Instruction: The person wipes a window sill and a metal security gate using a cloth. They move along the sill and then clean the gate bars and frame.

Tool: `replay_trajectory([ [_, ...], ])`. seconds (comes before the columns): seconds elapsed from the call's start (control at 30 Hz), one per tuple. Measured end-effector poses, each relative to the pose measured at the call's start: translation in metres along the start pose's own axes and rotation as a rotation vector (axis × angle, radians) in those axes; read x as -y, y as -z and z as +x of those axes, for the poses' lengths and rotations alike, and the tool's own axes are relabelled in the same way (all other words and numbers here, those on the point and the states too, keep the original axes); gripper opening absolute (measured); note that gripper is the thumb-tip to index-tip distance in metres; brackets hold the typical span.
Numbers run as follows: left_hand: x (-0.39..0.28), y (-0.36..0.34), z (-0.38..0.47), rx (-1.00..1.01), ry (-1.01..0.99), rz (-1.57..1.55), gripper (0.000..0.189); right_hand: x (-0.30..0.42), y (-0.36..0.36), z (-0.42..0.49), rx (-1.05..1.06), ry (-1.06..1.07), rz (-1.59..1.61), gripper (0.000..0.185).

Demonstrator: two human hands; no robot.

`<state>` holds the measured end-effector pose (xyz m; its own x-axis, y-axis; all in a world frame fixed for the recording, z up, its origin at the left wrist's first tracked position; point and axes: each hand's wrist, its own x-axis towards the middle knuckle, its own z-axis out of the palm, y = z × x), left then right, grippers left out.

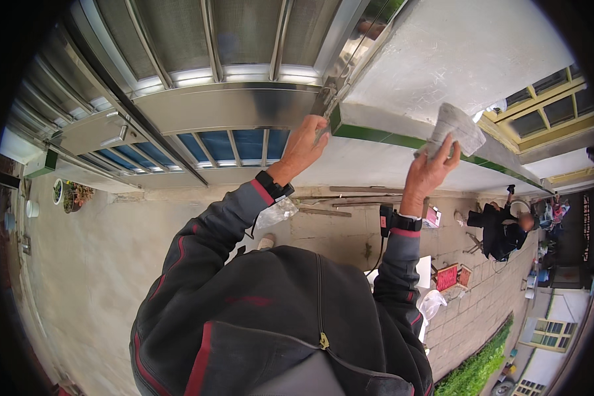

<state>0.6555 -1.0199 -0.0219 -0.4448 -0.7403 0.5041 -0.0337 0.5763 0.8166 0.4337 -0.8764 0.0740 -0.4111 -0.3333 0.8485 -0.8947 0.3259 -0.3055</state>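
Observation:
My right hand (431, 171) grips a folded grey cloth (456, 129), raised before the white wall (450, 54) and its ledge with a green tiled edge (366, 132). Higher than my waist, my left hand (304, 146) reaches to the edge of the stainless steel door frame (321, 106), fingers apart and nothing seen in them. Whether its fingertips touch the metal is hard to tell. A barred metal door panel (227, 106) with mesh stands left of that hand. Black straps with small devices circle both wrists.
Wooden strips (346, 203) and a clear plastic bag (277, 214) lie at the wall's foot. To the right are a red folding stool (446, 278) and a seated person (502, 230) in dark clothes. Potted plants (74, 197) stand far left. A door handle (121, 133) juts out.

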Motion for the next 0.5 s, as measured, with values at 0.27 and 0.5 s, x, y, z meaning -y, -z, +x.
replay_trajectory([
  [0.27,-0.003,-0.006,-0.02,0.025,-0.068,0.108,0.03,0.05,-0.089,-0.058,0.649,0.342,0.026,0.079],
  [0.5,-0.036,-0.041,0.035,-0.084,-0.391,0.31,0.027,0.002,-0.082,-0.032,0.502,0.516,0.013,0.072],
])
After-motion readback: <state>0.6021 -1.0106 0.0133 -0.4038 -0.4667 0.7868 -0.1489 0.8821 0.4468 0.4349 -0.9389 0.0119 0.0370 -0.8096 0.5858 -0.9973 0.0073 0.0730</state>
